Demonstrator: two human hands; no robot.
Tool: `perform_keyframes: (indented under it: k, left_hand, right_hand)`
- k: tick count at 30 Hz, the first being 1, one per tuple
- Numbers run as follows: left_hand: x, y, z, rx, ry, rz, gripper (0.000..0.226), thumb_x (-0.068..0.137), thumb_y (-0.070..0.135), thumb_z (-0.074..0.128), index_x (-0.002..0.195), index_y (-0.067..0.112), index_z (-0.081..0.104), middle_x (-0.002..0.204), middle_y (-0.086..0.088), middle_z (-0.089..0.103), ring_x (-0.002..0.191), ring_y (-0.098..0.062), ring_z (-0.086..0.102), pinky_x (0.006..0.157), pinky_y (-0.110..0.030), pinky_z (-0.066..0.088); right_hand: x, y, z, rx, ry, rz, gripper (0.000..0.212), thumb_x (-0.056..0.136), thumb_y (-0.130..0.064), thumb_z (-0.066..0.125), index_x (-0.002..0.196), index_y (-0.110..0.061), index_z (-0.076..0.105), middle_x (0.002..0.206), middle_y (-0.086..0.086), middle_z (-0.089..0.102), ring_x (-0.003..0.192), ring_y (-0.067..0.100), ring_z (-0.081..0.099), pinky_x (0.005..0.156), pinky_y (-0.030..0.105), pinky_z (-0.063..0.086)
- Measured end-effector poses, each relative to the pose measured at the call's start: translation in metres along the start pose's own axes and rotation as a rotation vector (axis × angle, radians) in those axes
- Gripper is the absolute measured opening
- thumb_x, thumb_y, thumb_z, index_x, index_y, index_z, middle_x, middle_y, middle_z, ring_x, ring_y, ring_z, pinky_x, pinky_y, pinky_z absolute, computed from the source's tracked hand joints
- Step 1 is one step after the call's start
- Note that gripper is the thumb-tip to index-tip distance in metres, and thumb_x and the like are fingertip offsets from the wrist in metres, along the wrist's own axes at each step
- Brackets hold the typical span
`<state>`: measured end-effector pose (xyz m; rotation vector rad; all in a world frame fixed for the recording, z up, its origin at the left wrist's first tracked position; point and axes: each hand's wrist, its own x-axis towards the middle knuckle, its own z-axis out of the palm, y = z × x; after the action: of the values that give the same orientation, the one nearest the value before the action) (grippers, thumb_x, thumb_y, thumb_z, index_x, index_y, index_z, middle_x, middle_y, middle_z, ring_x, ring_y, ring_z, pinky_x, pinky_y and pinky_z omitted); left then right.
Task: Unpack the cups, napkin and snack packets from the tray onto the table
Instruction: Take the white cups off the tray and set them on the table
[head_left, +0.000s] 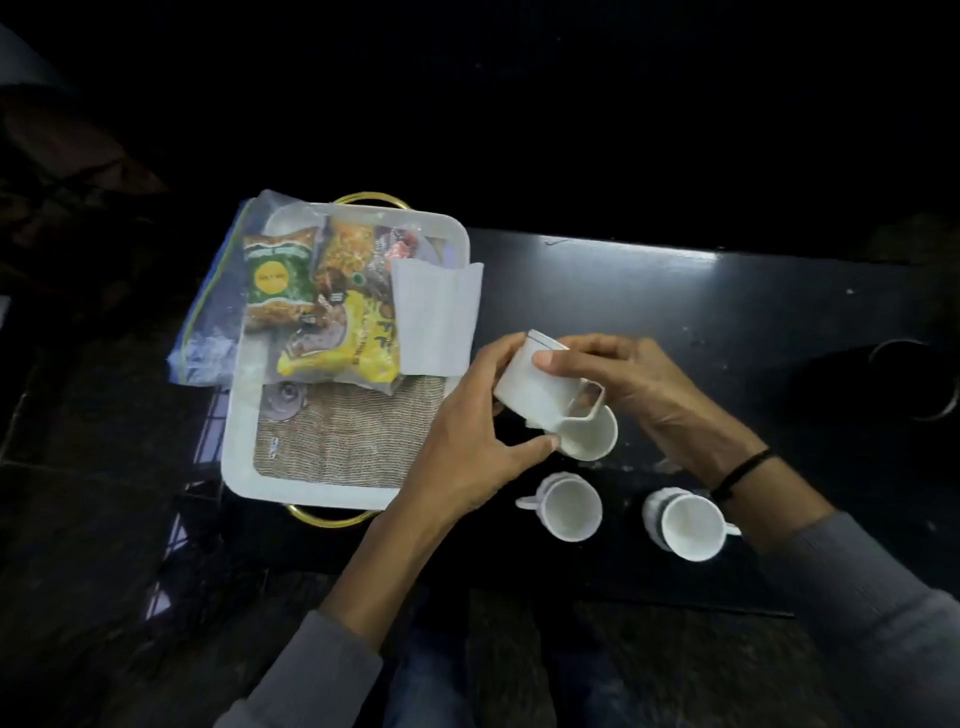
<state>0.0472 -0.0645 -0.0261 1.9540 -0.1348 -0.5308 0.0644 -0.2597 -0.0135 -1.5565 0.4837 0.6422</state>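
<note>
A white tray with gold handles sits at the table's left end. Several snack packets lie in its far half: a green one, an orange one, a yellow one. A white napkin hangs over the tray's right rim. Both hands hold a tilted white cup just right of the tray, my left hand on its body, my right hand on its top. Below it is another white cup. Two more cups stand upright on the black table.
A clear zip bag lies under the tray's left side, hanging off the table edge. A woven mat lines the tray floor, with a small round metal piece on it. A dark round object is at the far right.
</note>
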Motion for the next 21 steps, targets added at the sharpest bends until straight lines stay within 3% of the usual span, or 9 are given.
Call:
perform_keyframes:
  k: [3, 9, 14, 18, 21]
  left_hand:
    - [0.011, 0.011, 0.025, 0.094, -0.072, 0.02, 0.089, 0.072, 0.027, 0.083, 0.145, 0.041, 0.035, 0.141, 0.022, 0.052, 0.127, 0.001, 0.054, 0.101, -0.037, 0.053]
    - [0.022, 0.024, 0.066, 0.258, -0.146, -0.047, 0.077, 0.079, 0.028, 0.078, 0.146, 0.035, 0.04, 0.145, 0.017, 0.053, 0.133, -0.007, 0.051, 0.109, -0.044, 0.044]
    - [0.026, 0.031, 0.082, 0.365, -0.144, -0.047, 0.065, 0.083, 0.03, 0.078, 0.141, 0.03, 0.049, 0.14, 0.013, 0.059, 0.132, -0.013, 0.05, 0.116, -0.045, 0.034]
    - [0.028, 0.032, 0.089, 0.412, -0.159, -0.061, 0.063, 0.084, 0.028, 0.077, 0.14, 0.029, 0.049, 0.139, 0.011, 0.059, 0.132, -0.014, 0.049, 0.116, -0.045, 0.034]
    - [0.028, 0.03, 0.093, 0.435, -0.164, -0.066, 0.062, 0.084, 0.028, 0.077, 0.139, 0.031, 0.05, 0.137, 0.011, 0.059, 0.131, -0.014, 0.047, 0.118, -0.045, 0.032]
  right_hand:
    - [-0.011, 0.007, -0.038, -0.088, 0.096, -0.087, 0.043, 0.066, -0.045, 0.088, 0.105, -0.028, 0.077, 0.099, -0.007, 0.078, 0.083, 0.004, 0.072, 0.066, 0.014, 0.051]
    - [-0.025, 0.031, -0.101, -0.244, 0.226, -0.125, 0.063, 0.061, -0.043, 0.093, 0.118, -0.035, 0.068, 0.112, -0.011, 0.07, 0.102, 0.012, 0.069, 0.086, 0.028, 0.055]
    - [-0.03, 0.055, -0.119, -0.622, 0.227, -0.195, 0.078, 0.061, -0.039, 0.092, 0.132, -0.031, 0.061, 0.135, -0.009, 0.06, 0.111, 0.012, 0.065, 0.095, 0.035, 0.055]
    - [-0.03, 0.072, -0.119, -0.902, 0.144, -0.242, 0.08, 0.062, -0.032, 0.087, 0.136, -0.026, 0.057, 0.133, -0.007, 0.06, 0.118, 0.019, 0.06, 0.095, 0.042, 0.052]
    - [-0.03, 0.083, -0.119, -0.968, 0.123, -0.259, 0.08, 0.062, -0.032, 0.085, 0.136, -0.027, 0.056, 0.133, -0.008, 0.059, 0.117, 0.02, 0.061, 0.092, 0.042, 0.053]
